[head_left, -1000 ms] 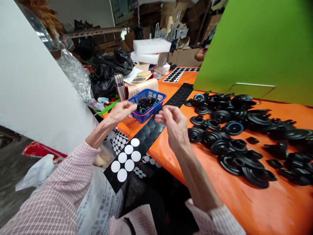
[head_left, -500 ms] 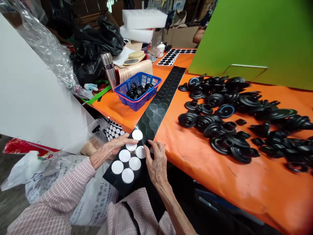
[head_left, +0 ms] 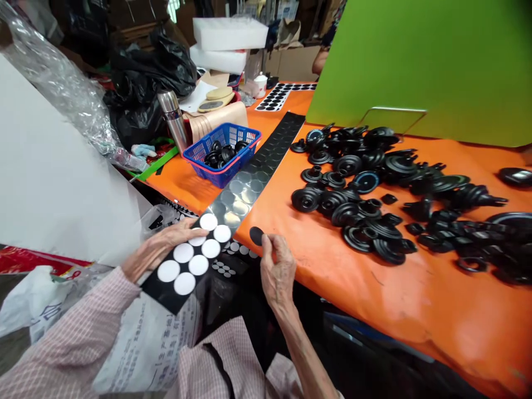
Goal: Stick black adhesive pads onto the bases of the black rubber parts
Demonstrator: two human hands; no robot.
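A long black sticker sheet runs over the orange table toward me, its near end hanging past the edge. White circles of bare backing show on that near end, and black round stickers cover the rest. My left hand grips the sheet's left side, thumb on top, fingers mostly hidden beneath. Between the thumb and fingertips of my right hand is a single black round sticker, held apart from the sheet just over the table's front edge. To the right lies a pile of black round stepped plastic parts.
A blue basket with black parts stands left of the sheet, near a steel thermos. Behind the pile rises a green panel with a wire handle. White foam blocks are stacked at the back. A person's arm shows behind the panel.
My right hand has come away from the sheet to the right with one black round sticker, baring another white circle. My left hand and the sheet's near end have shifted left.
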